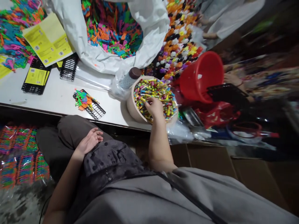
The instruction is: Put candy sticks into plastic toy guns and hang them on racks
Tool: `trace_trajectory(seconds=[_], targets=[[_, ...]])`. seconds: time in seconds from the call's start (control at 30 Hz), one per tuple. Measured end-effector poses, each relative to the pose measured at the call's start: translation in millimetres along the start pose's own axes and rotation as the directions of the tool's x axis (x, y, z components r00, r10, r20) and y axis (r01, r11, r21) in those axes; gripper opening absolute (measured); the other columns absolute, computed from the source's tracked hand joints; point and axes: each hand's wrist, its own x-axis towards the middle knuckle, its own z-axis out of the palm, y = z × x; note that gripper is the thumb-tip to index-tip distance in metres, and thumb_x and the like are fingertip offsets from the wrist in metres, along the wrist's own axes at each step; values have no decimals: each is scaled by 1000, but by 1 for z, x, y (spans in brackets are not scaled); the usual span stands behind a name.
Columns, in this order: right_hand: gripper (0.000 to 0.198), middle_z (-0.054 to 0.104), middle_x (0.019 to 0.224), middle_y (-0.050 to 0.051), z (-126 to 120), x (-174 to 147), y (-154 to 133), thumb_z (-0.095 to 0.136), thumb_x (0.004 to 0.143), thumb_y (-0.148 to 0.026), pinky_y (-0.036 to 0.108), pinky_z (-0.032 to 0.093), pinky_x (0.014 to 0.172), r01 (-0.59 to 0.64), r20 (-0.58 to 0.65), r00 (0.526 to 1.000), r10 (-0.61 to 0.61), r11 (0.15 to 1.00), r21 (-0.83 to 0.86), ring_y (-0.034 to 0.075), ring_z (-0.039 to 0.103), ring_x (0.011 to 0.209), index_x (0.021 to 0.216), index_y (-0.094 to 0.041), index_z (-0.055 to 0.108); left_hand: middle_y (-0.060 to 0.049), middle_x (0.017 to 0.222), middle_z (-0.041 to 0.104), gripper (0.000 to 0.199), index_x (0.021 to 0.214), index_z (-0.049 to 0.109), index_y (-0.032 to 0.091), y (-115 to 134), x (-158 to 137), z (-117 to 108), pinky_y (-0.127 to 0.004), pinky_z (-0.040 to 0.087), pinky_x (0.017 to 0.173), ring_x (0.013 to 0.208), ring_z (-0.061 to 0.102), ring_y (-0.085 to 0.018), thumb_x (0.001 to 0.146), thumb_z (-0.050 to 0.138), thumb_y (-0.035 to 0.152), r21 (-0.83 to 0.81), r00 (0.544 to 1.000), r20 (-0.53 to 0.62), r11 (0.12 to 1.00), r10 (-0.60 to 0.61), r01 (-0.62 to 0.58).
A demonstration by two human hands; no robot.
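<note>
My right hand [155, 109] is in a round beige tub [132, 109] filled with small, brightly patterned sticks [163, 90]. Its thumb and fingers pinch at the top of the pile; what they hold, if anything, cannot be made out. My left hand [91, 140] rests on my lap, palm turned up, fingers loosely bent and apart with nothing in them. On the white table, left of the tub, lies a black plastic grid [99, 112]. A heap of small coloured plastic toys [81, 101] and a few patterned sticks lie on it.
A white sack [93, 59] of coloured toys stands behind. Yellow printed sheets [48, 40] and black grids [68, 67] lie left. A brown-capped bottle [129, 77] touches the tub. To the right are a red bucket [201, 77] and another person's arm [235, 81].
</note>
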Motion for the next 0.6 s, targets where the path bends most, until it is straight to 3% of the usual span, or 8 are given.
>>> trace_trajectory(seconds=[0.13,0.3,0.4,0.6], targets=[[31,63,88,11,1,9,0,50,74,-22,34,48,79,26,-155,988,2,984,179,21,58,79,96,-10,69,-7,107,61,50,114,53,22,1,-1,2,-31,45,83,88,61,-17,74,73,43,12,1000,0,1000,4,-4],[24,59,94,10,-16,17,-10,48,81,-33,34,48,85,248,-316,935,-158,931,269,20,57,93,86,-14,63,-7,108,60,50,114,53,22,0,-1,2,-32,44,84,89,60,-17,74,72,45,29,1000,-11,1000,3,-3],[26,59,96,10,-24,11,-21,45,85,-39,34,48,85,314,-307,927,-218,898,309,19,58,94,88,-16,57,-7,108,60,50,114,53,23,-1,-1,0,-32,45,84,89,60,-17,73,72,45,30,1000,-17,1000,2,-1],[26,60,82,8,-31,4,-33,47,85,-42,36,50,76,260,-248,954,-168,875,408,20,59,78,87,-17,53,-7,109,60,50,115,54,23,-2,-2,-2,-33,44,84,90,60,-18,74,72,45,25,1000,-10,1000,14,-14]])
